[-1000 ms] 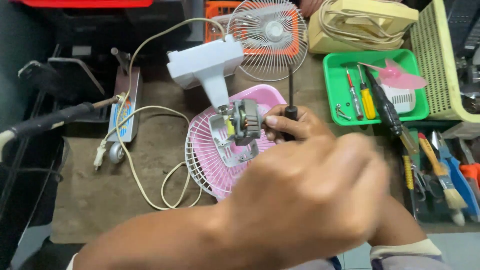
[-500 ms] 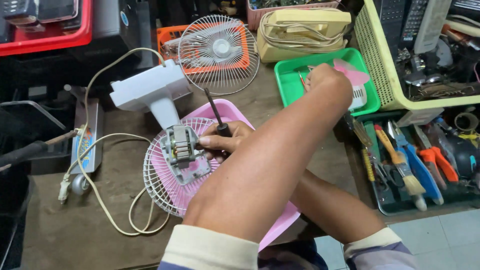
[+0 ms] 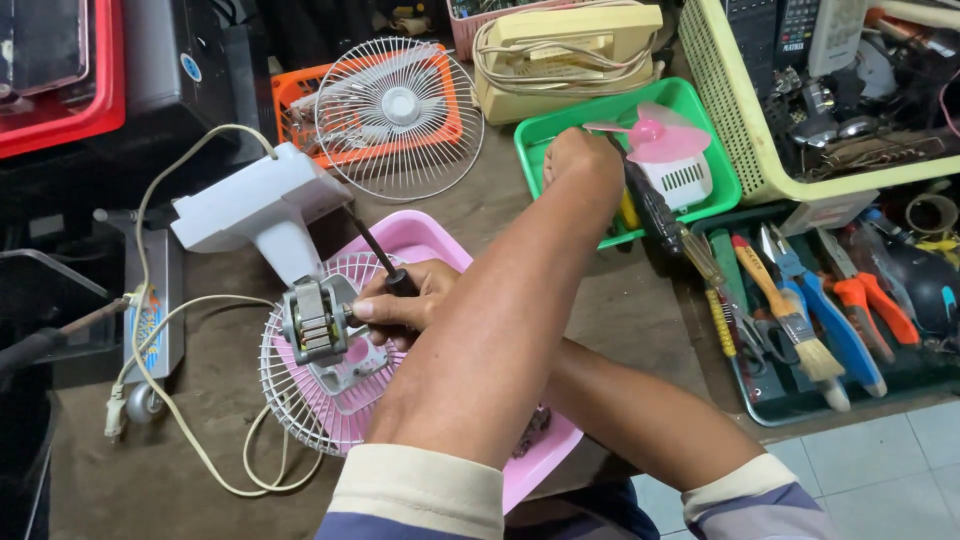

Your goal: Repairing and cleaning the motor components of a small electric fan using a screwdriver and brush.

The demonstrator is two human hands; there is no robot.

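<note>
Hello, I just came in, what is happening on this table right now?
A person is working on a small fan taken apart on a workbench. The right hand grips a black-handled screwdriver at the fan motor, which sits over a white grille on a pink tray. The left hand reaches across into a green tray that holds a pink fan blade and small tools.

Single head view, looking steeply down, close over cluttered workbench (image 3: 640,300).
</note>
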